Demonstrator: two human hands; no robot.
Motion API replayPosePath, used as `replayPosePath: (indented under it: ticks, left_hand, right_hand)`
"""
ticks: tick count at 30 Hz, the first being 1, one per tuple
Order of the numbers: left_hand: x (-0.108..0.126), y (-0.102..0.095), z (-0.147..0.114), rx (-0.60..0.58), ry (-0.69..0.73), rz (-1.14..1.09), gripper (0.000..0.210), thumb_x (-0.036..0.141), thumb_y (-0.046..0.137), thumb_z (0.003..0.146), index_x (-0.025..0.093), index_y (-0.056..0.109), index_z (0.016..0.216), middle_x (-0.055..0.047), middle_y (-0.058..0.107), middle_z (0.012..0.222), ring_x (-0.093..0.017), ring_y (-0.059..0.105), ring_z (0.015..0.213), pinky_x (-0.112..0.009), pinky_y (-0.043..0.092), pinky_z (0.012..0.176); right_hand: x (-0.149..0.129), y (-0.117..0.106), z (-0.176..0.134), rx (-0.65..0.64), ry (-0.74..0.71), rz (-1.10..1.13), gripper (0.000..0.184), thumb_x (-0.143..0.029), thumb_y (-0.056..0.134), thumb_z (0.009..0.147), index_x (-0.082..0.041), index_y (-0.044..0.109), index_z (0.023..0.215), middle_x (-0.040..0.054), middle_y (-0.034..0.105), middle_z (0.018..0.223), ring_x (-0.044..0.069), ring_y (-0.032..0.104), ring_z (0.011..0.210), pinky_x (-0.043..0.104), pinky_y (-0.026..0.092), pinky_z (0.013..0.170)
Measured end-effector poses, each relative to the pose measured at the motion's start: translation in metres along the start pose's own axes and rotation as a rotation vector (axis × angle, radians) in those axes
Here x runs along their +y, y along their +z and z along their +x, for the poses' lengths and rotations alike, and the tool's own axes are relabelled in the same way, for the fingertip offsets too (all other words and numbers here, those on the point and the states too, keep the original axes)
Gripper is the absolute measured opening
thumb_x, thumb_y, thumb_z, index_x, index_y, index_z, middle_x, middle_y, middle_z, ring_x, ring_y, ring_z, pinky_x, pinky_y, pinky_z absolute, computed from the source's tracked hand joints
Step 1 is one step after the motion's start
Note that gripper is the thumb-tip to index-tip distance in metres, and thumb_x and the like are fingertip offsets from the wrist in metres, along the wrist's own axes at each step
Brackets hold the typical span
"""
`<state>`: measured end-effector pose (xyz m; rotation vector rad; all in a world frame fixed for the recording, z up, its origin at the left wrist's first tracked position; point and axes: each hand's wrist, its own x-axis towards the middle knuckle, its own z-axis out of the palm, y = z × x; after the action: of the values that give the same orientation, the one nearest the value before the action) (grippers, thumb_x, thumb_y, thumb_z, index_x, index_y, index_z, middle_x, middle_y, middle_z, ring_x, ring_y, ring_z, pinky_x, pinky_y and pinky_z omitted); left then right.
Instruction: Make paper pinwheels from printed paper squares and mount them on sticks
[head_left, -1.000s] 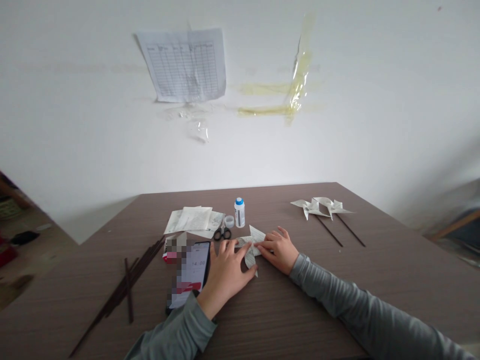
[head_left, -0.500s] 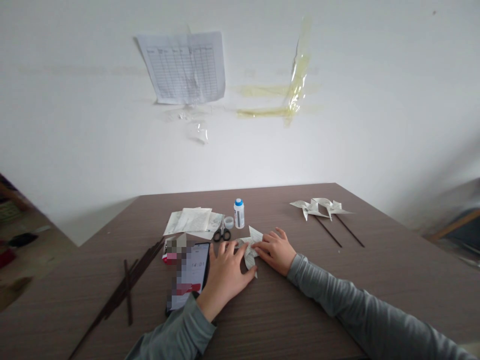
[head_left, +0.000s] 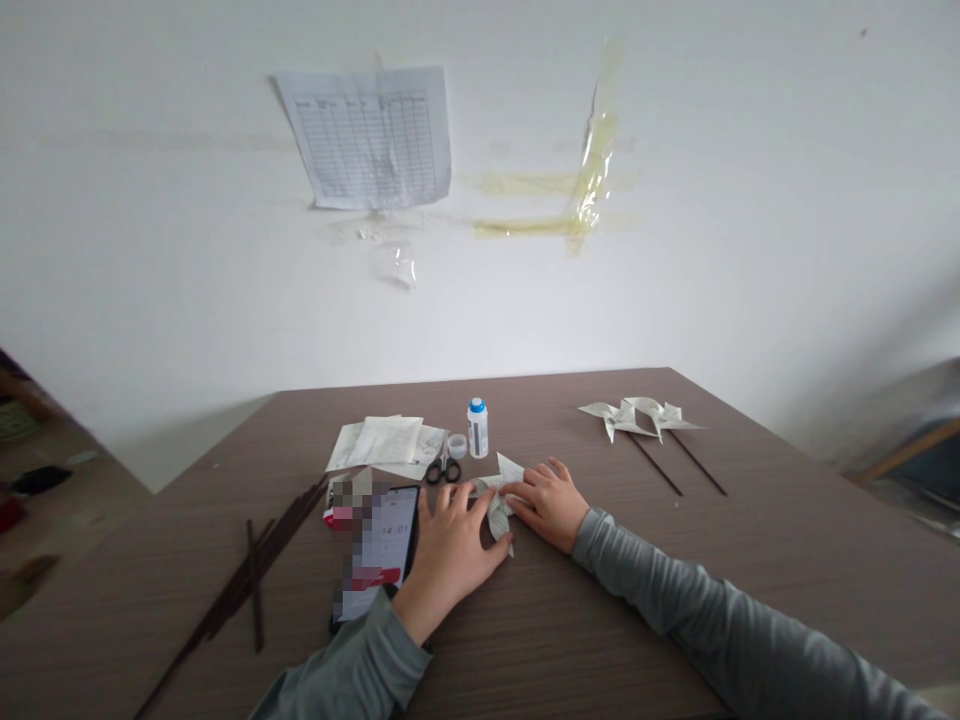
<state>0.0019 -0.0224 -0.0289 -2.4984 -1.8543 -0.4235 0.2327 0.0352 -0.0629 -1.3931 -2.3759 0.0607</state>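
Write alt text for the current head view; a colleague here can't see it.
A person's left hand and right hand rest on a paper pinwheel on a brown table. A phone and dark sticks lie to the left; paper sheets, scissors and an upright white bottle are beyond the hands. Two stick-mounted pinwheels lie to the right.

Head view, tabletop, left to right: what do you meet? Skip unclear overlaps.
Dark stick bundle → phone → left hand → paper pinwheel under the fingers → right hand → first pinwheel on a stick → second pinwheel on a stick
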Motion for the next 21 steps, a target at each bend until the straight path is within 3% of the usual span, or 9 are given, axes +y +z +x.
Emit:
replayPosePath:
  ticks: [7,14,21]
  left_hand:
    - [-0.0052,0.0026,-0.0007,-0.005,0.023,-0.012,0.064,0.045,0.089,0.11,0.034,0.088,0.173,-0.019,0.085,0.173,-0.055,0.07,0.167,-0.088,0.045,0.149]
    - [-0.0027,0.0006,0.0002,-0.005,0.023,0.005,0.059,0.046,0.091,0.11,0.043,0.091,0.169,-0.016,0.085,0.174,-0.053,0.07,0.168,-0.086,0.047,0.149]
    - [-0.004,-0.0006,-0.0007,-0.029,0.031,-0.005,0.055,0.045,0.089,0.113,0.044,0.092,0.168,-0.017,0.084,0.177,-0.054,0.068,0.171,-0.09,0.042,0.149]
  right_hand:
    - [0.004,0.0036,-0.0073,0.088,0.012,0.039,0.029,-0.029,0.076,0.125,-0.037,0.104,0.127,0.0073,0.096,0.113,0.034,0.088,0.118,0.06,0.055,0.142]
    - [0.005,0.0023,-0.0055,0.036,-0.02,0.037,0.026,-0.034,0.08,0.123,-0.041,0.104,0.132,0.0094,0.095,0.116,0.038,0.089,0.119,0.073,0.056,0.142]
    - [0.0064,0.0011,-0.0081,0.038,0.023,0.088,0.03,-0.029,0.074,0.126,-0.033,0.103,0.132,0.0096,0.097,0.119,0.035,0.088,0.123,0.069,0.05,0.148]
